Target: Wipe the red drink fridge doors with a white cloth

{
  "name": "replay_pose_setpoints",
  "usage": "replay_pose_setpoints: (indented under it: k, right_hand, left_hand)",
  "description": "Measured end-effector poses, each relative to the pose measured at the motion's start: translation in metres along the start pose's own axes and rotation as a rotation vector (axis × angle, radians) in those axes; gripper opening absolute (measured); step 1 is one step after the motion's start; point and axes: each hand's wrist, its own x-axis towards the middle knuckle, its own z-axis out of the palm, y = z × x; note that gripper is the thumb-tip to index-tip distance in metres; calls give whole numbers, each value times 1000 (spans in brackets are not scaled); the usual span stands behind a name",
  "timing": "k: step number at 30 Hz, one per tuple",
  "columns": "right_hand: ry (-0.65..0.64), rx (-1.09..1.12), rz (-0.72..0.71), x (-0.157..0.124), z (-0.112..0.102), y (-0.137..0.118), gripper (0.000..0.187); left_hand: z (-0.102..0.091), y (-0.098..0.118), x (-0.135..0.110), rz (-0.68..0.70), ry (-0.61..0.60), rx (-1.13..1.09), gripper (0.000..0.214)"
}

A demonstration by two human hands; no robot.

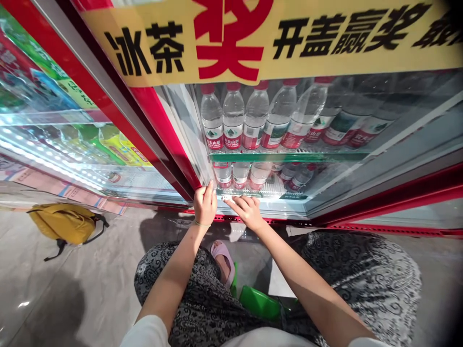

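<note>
I sit in front of a glass-doored drinks cooler. At the lower left corner of its door, my left hand (205, 206) is closed, its fingers pressed together against the red and silver door frame (188, 166). What lies inside those fingers is hidden. My right hand (247, 213) rests on the cooler's bottom ledge, palm down, with the index finger stretched toward the left hand. By that fingertip is a small white piece (226, 197) with dark marks, too small to name. Behind the glass, water bottles (232, 120) with red caps stand in rows on two shelves.
A yellow banner (173, 53) with large characters crosses the glass above. Another cooler section with colourful drinks (108, 142) is at left. A yellow backpack (67, 222) lies on the grey floor. Between my knees are a pink slipper (223, 260) and a green plastic object (258, 302).
</note>
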Motion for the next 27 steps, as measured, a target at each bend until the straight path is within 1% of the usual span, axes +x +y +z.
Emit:
replay_pose_setpoints:
  k: [2,5,7,10,12,13,17,19,23,25,27]
  right_hand:
    - [19,-30,23,8,-5,1,55]
    - [115,-63,77,23,-14,3,57]
    - [154,-64,71,31,-19,4,59]
    - [117,-68,29,36,-26,4,61]
    - [87,-82,34,44,-32,5,61]
    - [93,-88,50,50,-36,5,62]
    - [188,-97,104,78,-48,6,71]
    - [187,-105,83,85,-53,5,70]
    - [137,-154,8,95,-66,6,61]
    - [169,-181,30,110,-76,11,59]
    - [249,-190,80,130,-88,17,62]
  left_hand:
    - [-1,5,7,16,19,-9,48]
    - [-2,11,16,43,46,-18,51]
    - [-3,12,20,58,58,-20,51]
    - [-4,13,26,56,72,-19,48]
    - [-5,14,29,44,90,-19,46]
    - [-6,14,30,39,100,-21,46]
    - [-8,16,36,37,135,-39,48]
    - [-9,17,39,37,150,-43,49]
    - [-10,19,43,36,161,-33,52]
    - [-11,20,44,40,159,-31,56]
    - [-12,20,45,43,153,-31,60]
